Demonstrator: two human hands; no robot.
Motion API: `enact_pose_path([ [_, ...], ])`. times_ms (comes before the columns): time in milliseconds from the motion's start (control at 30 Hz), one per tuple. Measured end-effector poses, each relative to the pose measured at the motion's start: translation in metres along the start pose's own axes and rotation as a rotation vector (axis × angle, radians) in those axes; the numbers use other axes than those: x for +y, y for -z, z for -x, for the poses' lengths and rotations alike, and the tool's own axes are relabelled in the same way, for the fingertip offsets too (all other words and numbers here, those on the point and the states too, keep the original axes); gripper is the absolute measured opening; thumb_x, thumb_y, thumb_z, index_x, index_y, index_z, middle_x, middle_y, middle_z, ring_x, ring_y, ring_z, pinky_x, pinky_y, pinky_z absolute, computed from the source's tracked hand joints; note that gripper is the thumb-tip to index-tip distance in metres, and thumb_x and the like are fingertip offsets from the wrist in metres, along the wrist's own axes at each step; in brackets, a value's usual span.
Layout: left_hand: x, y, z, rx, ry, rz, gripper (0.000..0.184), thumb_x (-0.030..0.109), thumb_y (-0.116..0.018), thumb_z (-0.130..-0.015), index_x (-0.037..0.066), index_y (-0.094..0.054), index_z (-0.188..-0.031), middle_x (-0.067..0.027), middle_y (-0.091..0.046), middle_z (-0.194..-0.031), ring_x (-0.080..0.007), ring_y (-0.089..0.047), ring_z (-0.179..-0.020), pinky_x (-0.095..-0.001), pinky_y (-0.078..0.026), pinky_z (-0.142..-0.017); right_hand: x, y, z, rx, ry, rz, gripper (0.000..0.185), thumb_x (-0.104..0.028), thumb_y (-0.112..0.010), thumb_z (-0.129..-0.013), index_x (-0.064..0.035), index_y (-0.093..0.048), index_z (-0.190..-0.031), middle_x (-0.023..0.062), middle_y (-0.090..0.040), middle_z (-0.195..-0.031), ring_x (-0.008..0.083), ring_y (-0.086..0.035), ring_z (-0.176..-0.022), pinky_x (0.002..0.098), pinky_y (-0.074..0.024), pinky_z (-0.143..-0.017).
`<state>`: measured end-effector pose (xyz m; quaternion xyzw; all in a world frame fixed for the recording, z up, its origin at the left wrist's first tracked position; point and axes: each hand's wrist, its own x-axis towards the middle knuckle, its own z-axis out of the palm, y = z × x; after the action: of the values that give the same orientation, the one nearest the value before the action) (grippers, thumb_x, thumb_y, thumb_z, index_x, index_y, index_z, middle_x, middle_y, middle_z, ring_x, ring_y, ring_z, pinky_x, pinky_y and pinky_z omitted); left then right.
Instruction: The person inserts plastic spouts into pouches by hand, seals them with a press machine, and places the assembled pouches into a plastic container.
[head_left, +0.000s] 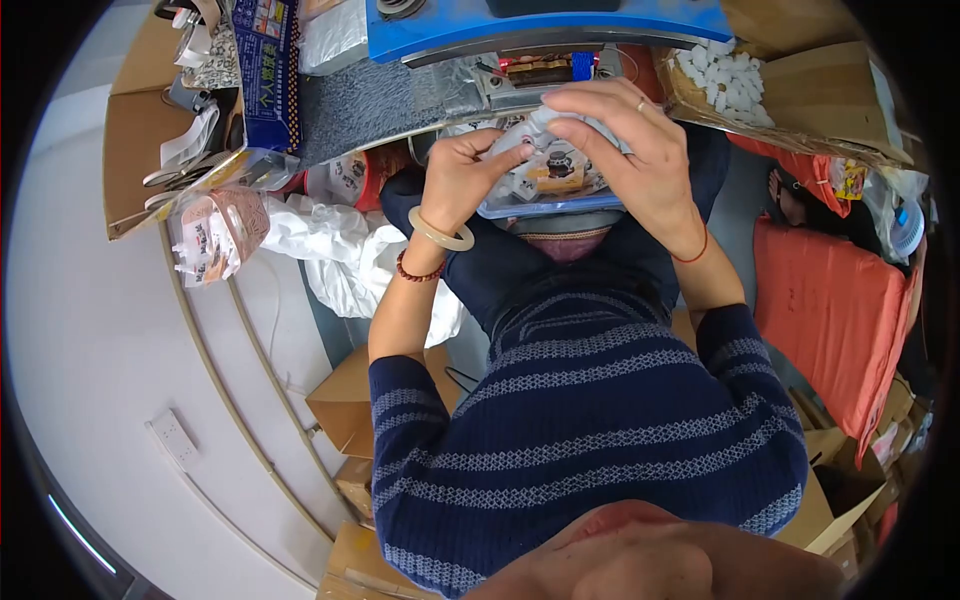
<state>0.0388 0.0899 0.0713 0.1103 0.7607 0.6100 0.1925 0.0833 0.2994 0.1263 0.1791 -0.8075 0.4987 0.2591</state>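
My left hand (pixel 462 178) is closed, its thumb and fingers pinching the near-left side of a small whitish plastic piece (pixel 537 127). My right hand (pixel 640 150) closes on the piece's other side, with the thumb and forefinger drawn together. The exact kind of piece is too small and partly covered by fingers to tell. Below both hands, on my lap, sits a shallow clear plastic tray (pixel 545 207) with a bluish rim. Inside lie several small white packets (pixel 524 186) and an orange-and-black printed label (pixel 560 172).
Ahead is a workbench with a grey mat (pixel 355 108) and a metal device (pixel 500 93). A cardboard box of small white pieces (pixel 722 80) stands at the right. Left are another carton (pixel 135 140) and a hanging bag (pixel 222 235); red-orange padding (pixel 825 310) lies right.
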Motion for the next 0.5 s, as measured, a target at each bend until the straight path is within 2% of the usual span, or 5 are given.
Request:
enact_pose_path([
  [100,0.000,-0.001,-0.003,-0.031,0.007,0.016,0.022,0.019,-0.079,-0.083,-0.001,-0.075,-0.090,0.0024,-0.063,-0.065,-0.0012,-0.045,-0.059,-0.0226,-0.038,-0.052,0.008,-0.002,0.000,-0.054,-0.035,0.034,0.020,-0.006,-0.072,-0.083,-0.0016,-0.069,-0.103,0.0106,-0.069,-0.100,0.0249,-0.066,-0.093,0.0323,-0.0514,-0.081],
  [200,0.000,0.002,-0.001,-0.221,0.088,-0.099,0.026,0.023,-0.078,-0.084,-0.001,-0.074,-0.094,0.0030,-0.063,-0.066,-0.0017,-0.046,-0.058,-0.0228,-0.039,-0.051,0.012,0.019,-0.007,-0.344,-0.050,0.204,0.019,-0.014,-0.066,-0.088,-0.0009,-0.066,-0.102,0.0135,-0.066,-0.098,0.0308,-0.064,-0.091,0.0375,-0.0514,-0.080],
  [267,-0.005,0.002,-0.005,-0.402,0.187,0.032,0.025,0.021,-0.077,-0.086,-0.001,-0.074,-0.098,0.0006,-0.068,-0.073,-0.0036,-0.053,-0.063,-0.0226,-0.044,-0.057,0.016,0.027,-0.010,-0.441,-0.064,0.228,0.021,-0.016,-0.065,-0.089,-0.0010,-0.066,-0.103,0.0139,-0.066,-0.099,0.0319,-0.064,-0.092,0.0384,-0.0513,-0.080],
  [333,0.000,-0.001,-0.009,-0.496,0.209,0.162,0.022,0.012,-0.074,-0.087,-0.003,-0.072,-0.103,-0.0057,-0.073,-0.094,-0.0058,-0.063,-0.082,-0.0216,-0.051,-0.072,0.024,0.028,-0.006,-0.577,-0.153,0.207,0.027,-0.021,-0.063,-0.091,-0.0012,-0.064,-0.109,0.0148,-0.066,-0.102,0.0325,-0.065,-0.093,0.0382,-0.0513,-0.080],
  [500,-0.035,-0.019,-0.028,-0.445,0.432,0.657,0.027,0.007,-0.071,-0.088,-0.001,-0.067,-0.114,-0.0094,-0.071,-0.107,-0.0162,-0.068,-0.093,-0.0296,-0.055,-0.083,0.065,0.022,0.011,-0.217,-0.319,0.212,0.033,-0.024,-0.063,-0.094,-0.0032,-0.063,-0.119,0.0121,-0.067,-0.107,0.0230,-0.066,-0.090,0.0317,-0.0511,-0.079],
])
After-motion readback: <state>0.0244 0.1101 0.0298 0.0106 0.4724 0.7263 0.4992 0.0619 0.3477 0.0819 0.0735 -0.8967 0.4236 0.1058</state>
